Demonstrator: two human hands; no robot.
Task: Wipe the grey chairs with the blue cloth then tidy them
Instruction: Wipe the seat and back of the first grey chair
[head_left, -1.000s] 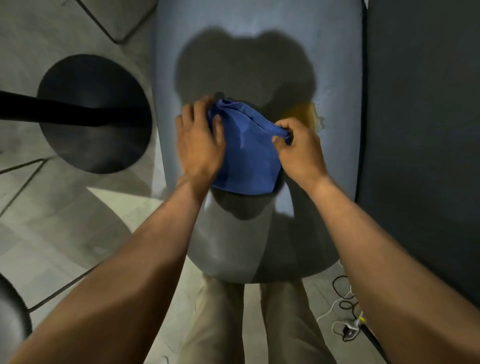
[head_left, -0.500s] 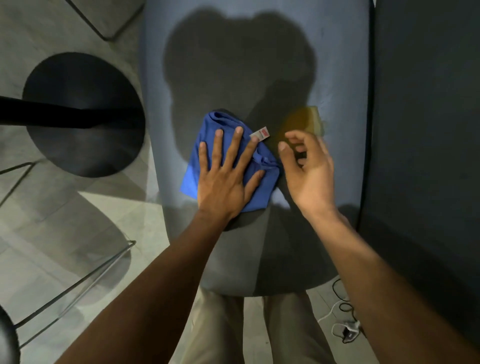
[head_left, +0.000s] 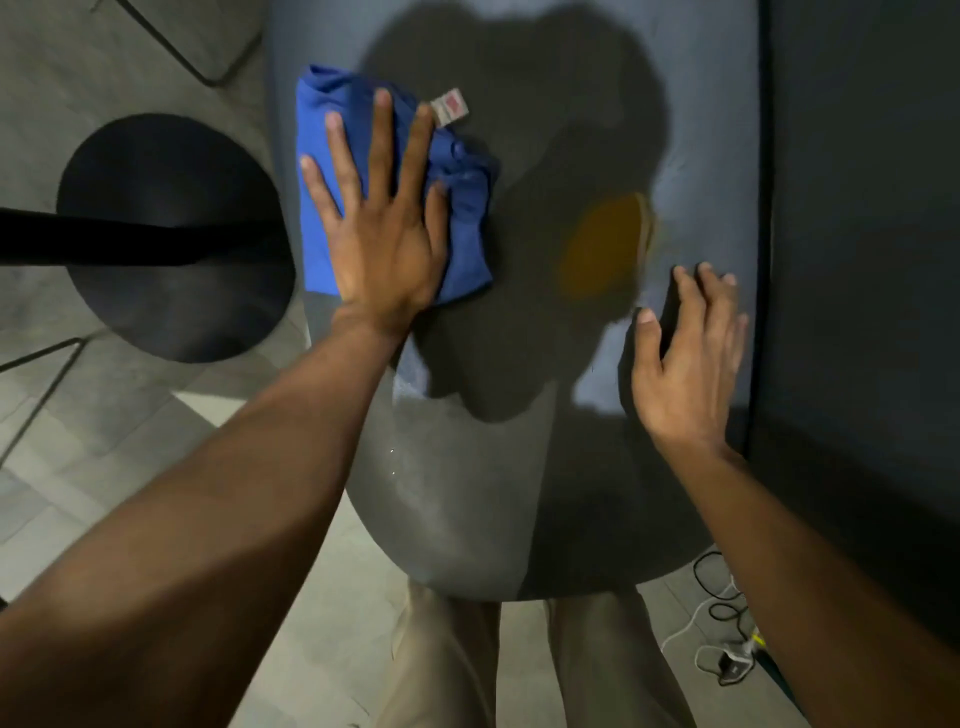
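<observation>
Both my hands are spread: my left hand (head_left: 387, 249) presses the blue cloth (head_left: 358, 176) flat on the grey chair (head_left: 571, 78) seat's upper left; my right hand (head_left: 685, 358) holds nothing. A yellowish stain (head_left: 602, 249) lies between; grey tiled floor (head_left: 104, 415) lies left.

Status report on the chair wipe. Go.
Left hand flat on blue cloth, pressing it to grey chair. Right hand open, empty. Yellowish stain unwiped. Nothing blocking.
</observation>
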